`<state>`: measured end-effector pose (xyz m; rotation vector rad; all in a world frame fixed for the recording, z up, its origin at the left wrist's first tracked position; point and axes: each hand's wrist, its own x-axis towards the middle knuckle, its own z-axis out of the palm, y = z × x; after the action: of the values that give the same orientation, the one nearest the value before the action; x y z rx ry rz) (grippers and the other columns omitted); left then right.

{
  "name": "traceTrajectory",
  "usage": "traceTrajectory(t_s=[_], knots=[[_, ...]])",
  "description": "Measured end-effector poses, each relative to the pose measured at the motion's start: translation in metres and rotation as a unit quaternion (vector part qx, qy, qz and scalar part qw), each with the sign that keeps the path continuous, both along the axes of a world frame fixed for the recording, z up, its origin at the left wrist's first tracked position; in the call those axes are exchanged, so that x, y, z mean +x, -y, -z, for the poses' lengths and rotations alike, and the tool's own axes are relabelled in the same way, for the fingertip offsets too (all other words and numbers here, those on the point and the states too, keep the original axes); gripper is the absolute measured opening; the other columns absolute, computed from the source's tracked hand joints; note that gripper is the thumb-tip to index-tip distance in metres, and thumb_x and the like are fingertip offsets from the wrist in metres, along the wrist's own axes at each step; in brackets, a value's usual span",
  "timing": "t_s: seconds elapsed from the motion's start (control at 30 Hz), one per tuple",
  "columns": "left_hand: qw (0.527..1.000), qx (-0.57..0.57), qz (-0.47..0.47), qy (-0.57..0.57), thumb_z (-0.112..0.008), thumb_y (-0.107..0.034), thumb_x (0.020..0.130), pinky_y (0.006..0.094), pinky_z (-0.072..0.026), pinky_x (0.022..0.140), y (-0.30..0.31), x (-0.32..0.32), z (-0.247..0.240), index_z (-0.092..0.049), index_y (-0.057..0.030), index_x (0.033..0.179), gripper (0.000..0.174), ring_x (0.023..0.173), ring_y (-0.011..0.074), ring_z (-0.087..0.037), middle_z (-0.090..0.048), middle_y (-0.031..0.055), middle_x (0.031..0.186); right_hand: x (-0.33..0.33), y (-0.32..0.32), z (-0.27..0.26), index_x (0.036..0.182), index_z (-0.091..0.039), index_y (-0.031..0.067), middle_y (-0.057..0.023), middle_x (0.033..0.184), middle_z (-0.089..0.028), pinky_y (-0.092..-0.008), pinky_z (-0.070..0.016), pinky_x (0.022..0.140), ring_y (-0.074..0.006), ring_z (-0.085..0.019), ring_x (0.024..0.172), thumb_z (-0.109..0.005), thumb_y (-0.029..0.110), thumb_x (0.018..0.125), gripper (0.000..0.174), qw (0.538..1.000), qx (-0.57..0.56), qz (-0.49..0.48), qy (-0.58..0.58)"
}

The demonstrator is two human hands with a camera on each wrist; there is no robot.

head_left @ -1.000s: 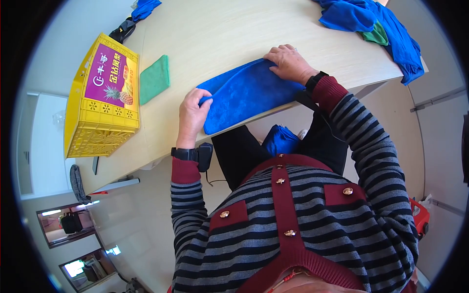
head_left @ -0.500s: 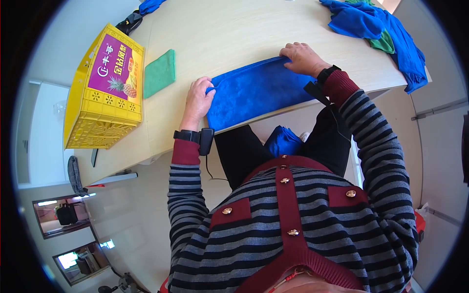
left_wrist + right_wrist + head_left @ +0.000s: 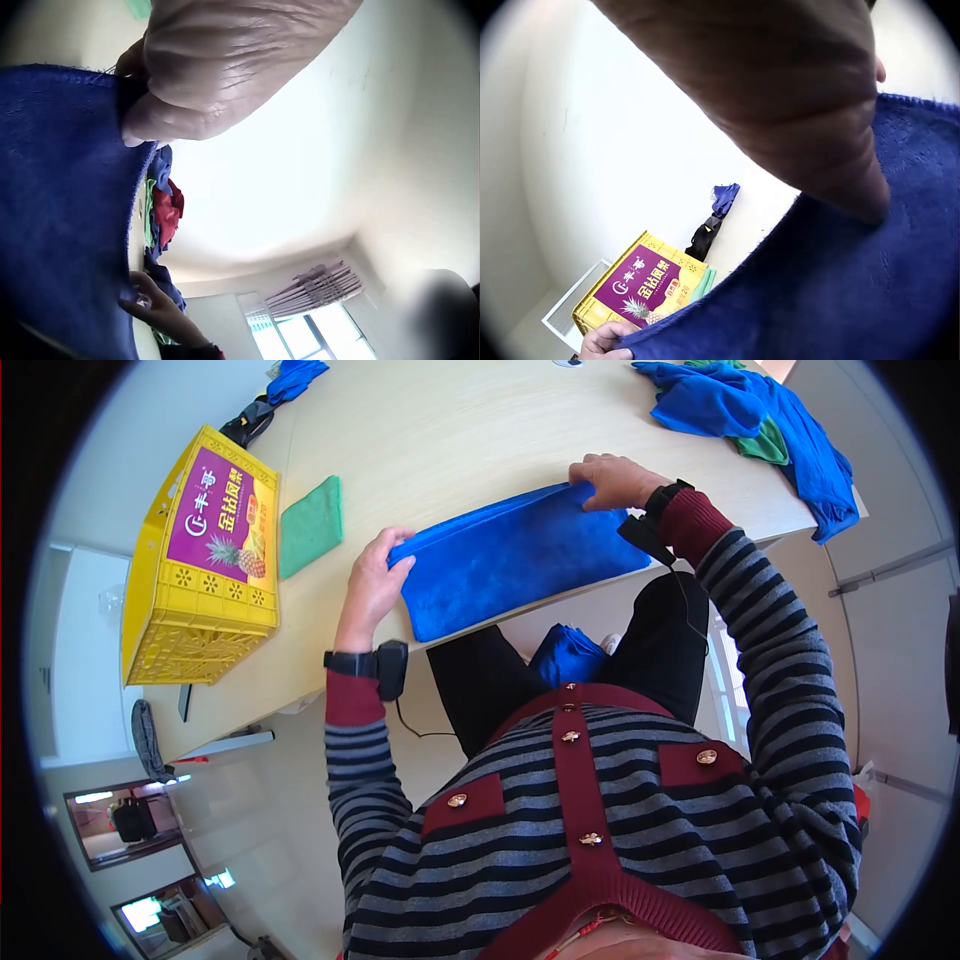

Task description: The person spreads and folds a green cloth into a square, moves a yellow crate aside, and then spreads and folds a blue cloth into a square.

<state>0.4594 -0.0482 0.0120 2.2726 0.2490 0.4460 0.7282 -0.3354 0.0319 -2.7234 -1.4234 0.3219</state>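
A blue cloth (image 3: 520,555), doubled over into a long strip, lies along the table's near edge. The left hand (image 3: 372,585) pinches its left upper corner between thumb and fingers. At the right upper corner, the right hand (image 3: 618,482) grips the cloth's far edge. In the left wrist view the left hand (image 3: 225,67) has its thumb on the blue cloth (image 3: 60,195). The right wrist view shows the right hand's thumb pressed on the cloth (image 3: 915,247), its other fingers mostly hidden behind.
A yellow crate (image 3: 205,610) with a purple label stands at the table's left, beside a folded green cloth (image 3: 312,528). Blue and green cloths (image 3: 740,415) are heaped at the far right. A blue item (image 3: 568,655) shows between the legs, below the table (image 3: 440,420).
Since a second ago the raised fold of the cloth has come down flatter. The left hand has shifted slightly left with its corner; the right hand still holds the other.
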Motion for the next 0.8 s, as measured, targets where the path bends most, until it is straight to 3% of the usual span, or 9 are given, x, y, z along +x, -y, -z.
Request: traceTrajectory(t_s=[0.07,0.33,0.43,0.57,0.63,0.7,0.77,0.8], knots=[[0.996,0.03,0.068,0.038,-0.07,-0.001,0.086,0.0309,-0.0502,0.084,0.003,-0.012,-0.016,-0.065,-0.0019,0.104,0.018,0.09,0.0215,-0.063,-0.065,0.0093,0.096,0.001,0.005,0.002,0.115,-0.067,0.0092,-0.0152,0.115,-0.066,-0.0408,-0.0521,0.096,-0.0341,-0.063,0.107,-0.071,0.017,0.086,0.031,1.0,0.011,-0.009,0.023],[0.997,-0.027,0.064,0.034,-0.069,-0.003,0.088,0.0259,-0.0473,0.079,0.017,-0.035,-0.037,-0.063,-0.0013,0.099,0.013,0.084,0.0105,-0.054,-0.059,0.0008,0.09,0.008,0.021,-0.002,0.114,-0.068,0.0066,-0.0165,0.106,-0.068,-0.0402,-0.0521,0.094,-0.0308,-0.064,0.104,-0.07,0.013,0.087,0.028,0.998,0.046,-0.046,-0.026],[0.998,-0.053,0.027,-0.029,-0.069,-0.004,0.088,0.0264,-0.0479,0.077,0.002,-0.027,-0.026,-0.063,-0.0013,0.099,0.012,0.081,0.0102,-0.054,-0.058,0.0002,0.085,0.009,0.037,-0.014,0.11,-0.069,0.0053,-0.0167,0.096,-0.071,-0.0386,-0.0551,0.085,-0.0281,-0.068,0.092,-0.07,0.015,0.087,0.025,0.995,0.053,0.018,-0.088],[0.996,-0.038,0.035,-0.074,-0.07,-0.007,0.088,0.0287,-0.0499,0.075,-0.048,0.012,-0.018,-0.066,-0.0009,0.099,0.013,0.077,0.0106,-0.057,-0.061,0.001,0.08,0.029,0.042,-0.049,0.115,-0.071,0.0061,-0.0154,0.098,-0.074,-0.0386,-0.058,0.084,-0.028,-0.071,0.084,-0.067,0.016,0.09,0.027,0.994,0.047,0.013,-0.097],[0.999,0.032,0.014,-0.026,-0.069,-0.01,0.09,0.0301,-0.0513,0.077,-0.066,0.041,-0.052,-0.068,-0.0003,0.101,0.015,0.081,0.0112,-0.061,-0.066,0.0032,0.085,0.06,0.039,-0.065,0.105,-0.07,0.0051,-0.0105,0.085,-0.071,-0.0333,-0.057,0.069,-0.0224,-0.069,0.073,-0.072,0.014,0.087,0.02,0.988,0.155,-0.009,-0.004],[0.991,0.111,-0.051,0.05,-0.07,-0.013,0.09,0.0301,-0.0522,0.079,-0.08,0.069,-0.106,-0.069,-0.001,0.105,0.019,0.086,0.0119,-0.063,-0.069,0.0049,0.089,0.08,0.028,-0.109,0.104,-0.07,0.0059,-0.0095,0.085,-0.071,-0.0348,-0.057,0.068,-0.0252,-0.07,0.073,-0.073,0.012,0.088,0.018,0.95,0.253,-0.089,0.162],[0.966,0.194,-0.051,0.161,-0.069,-0.016,0.092,0.0286,-0.0519,0.079,-0.081,0.077,-0.169,-0.069,-0.0026,0.109,0.021,0.085,0.0122,-0.063,-0.069,0.0052,0.09,0.075,0.024,-0.177,0.109,-0.069,0.0045,-0.0084,0.09,-0.072,-0.0357,-0.0574,0.072,-0.0244,-0.071,0.079,-0.069,0.011,0.09,0.02,0.943,0.295,-0.073,0.138],[0.966,0.166,-0.066,0.188,-0.069,-0.015,0.093,0.0281,-0.0517,0.079,-0.084,0.078,-0.19,-0.069,-0.0031,0.109,0.021,0.085,0.0127,-0.063,-0.069,0.0055,0.091,0.067,0.02,-0.216,0.114,-0.069,0.0032,-0.0073,0.095,-0.073,-0.0365,-0.0577,0.075,-0.0236,-0.072,0.085,-0.065,0.01,0.092,0.023,0.934,0.336,-0.054,0.113]])
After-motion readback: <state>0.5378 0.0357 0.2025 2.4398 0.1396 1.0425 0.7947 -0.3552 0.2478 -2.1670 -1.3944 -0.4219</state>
